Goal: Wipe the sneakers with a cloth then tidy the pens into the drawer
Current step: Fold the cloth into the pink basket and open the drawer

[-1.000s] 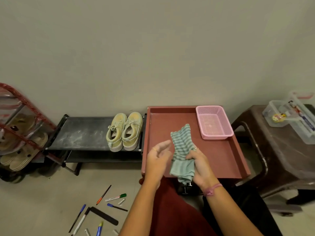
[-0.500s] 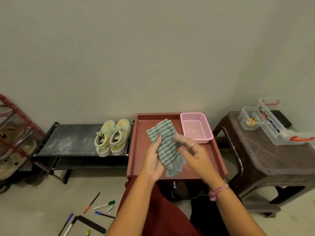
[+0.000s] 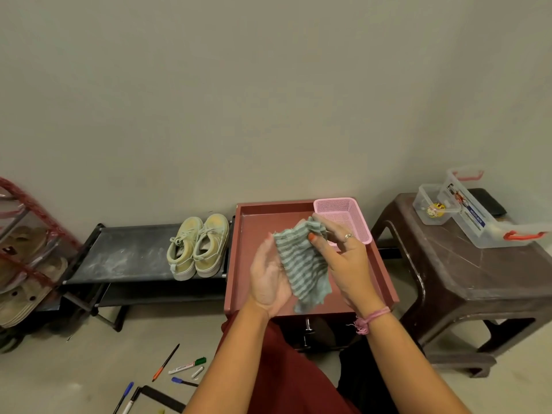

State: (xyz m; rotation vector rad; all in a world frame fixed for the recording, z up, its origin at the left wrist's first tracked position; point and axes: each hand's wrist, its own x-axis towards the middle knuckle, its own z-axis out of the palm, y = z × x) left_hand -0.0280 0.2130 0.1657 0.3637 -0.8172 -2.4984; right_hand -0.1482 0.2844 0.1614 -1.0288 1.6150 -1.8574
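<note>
- Firstly, far left: a red-framed rack (image 3: pixel 33 204) of sandals, cut off by the frame edge; its contents are blurred.
- Low black shelf (image 3: pixel 125 255): dusty top, with the pair of pale sneakers (image 3: pixel 198 246) at its right end, side by side, toes toward the wall.
- Floor, lower left: scattered pens (image 3: pixel 179 369); several are cut off by the bottom edge, so no count is possible.
- Centre: red worktop (image 3: pixel 260 216) with a raised rim; a pink basket (image 3: pixel 343 213) sits in its far right corner.
- Left hand (image 3: pixel 268 279): palm up, fingers loosely curled, supporting the striped green cloth (image 3: pixel 301 264) above the worktop.
- Right hand (image 3: pixel 343 255): thumb and fingers pinch the cloth's upper edge; it partly hides the basket.
- Right: brown stool (image 3: pixel 466 270) carrying clear plastic containers (image 3: pixel 466 210); their contents are hard to make out.
</note>
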